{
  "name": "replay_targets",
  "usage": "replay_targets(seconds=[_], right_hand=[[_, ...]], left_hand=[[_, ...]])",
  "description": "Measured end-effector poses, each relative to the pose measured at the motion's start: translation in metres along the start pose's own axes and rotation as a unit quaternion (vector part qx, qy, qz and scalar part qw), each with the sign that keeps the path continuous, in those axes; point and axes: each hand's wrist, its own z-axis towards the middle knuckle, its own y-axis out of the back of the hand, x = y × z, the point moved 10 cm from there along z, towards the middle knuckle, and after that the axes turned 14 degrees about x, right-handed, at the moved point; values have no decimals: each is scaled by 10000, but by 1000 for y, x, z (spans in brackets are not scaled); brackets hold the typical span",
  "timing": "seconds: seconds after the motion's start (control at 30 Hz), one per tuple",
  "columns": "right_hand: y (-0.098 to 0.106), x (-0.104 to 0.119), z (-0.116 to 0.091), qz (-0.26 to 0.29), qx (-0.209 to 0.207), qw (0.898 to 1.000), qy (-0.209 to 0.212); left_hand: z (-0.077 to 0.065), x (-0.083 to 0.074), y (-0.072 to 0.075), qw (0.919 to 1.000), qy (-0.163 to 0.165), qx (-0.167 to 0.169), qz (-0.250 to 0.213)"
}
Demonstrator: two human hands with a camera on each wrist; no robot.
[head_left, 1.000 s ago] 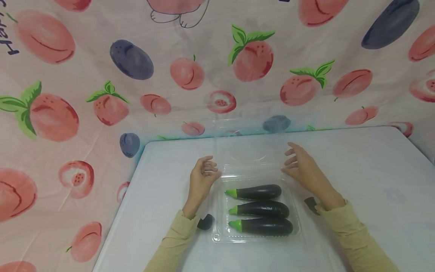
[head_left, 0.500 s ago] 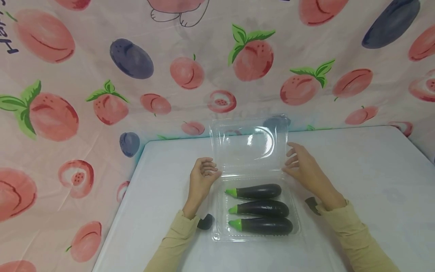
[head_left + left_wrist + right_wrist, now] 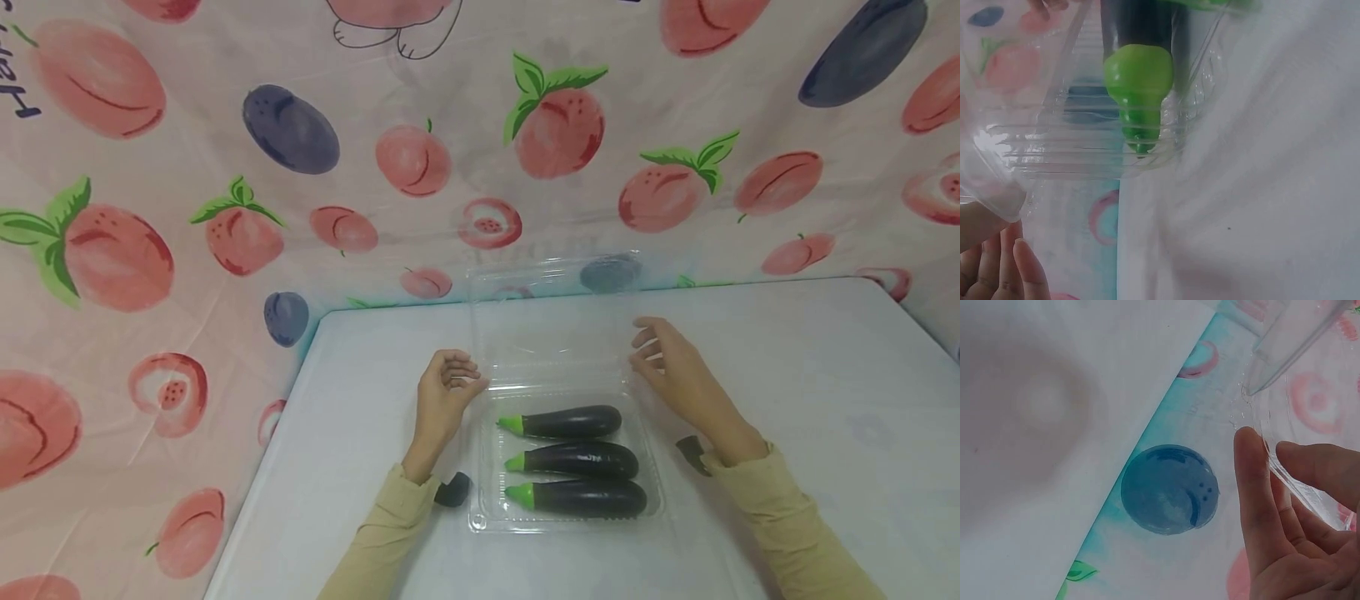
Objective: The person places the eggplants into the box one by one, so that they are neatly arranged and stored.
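In the head view, a clear plastic clamshell box [image 3: 487,527] stands on the table with its lid [image 3: 551,333] raised at the back. Three dark eggplants [image 3: 573,459] with green stem ends lie side by side in it. At the hinge's left end my left hand [image 3: 444,396] has its thumb at the plastic and its other fingers loosely bent. My right hand [image 3: 678,379] is beside the lid's right edge, fingers loosely bent. In the right wrist view the right thumb [image 3: 1319,465] and fingers [image 3: 1260,494] lie about the lid's edge without a visible pinch.
A white-covered table [image 3: 810,375] extends on both sides of the box. Behind it hangs a cloth [image 3: 450,100] printed with peaches and dark fruit. Small dark objects [image 3: 453,490] sit by each wrist.
The lid tilted so that it caught bright reflections half a second ago, then tipped back and lost them. My right hand shifted slightly right. The eggplants stayed put.
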Motion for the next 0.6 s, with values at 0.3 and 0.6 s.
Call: replay_targets(seconds=[0.3,0.6], right_hand=[[1,3,-1,-49,-65,9995,300],[1,2,-5,-34,-46,9994,349]], left_hand=[[-1,0,1,10000,-19,23,-58],[-2,-2,2,9999,-80,21,130]])
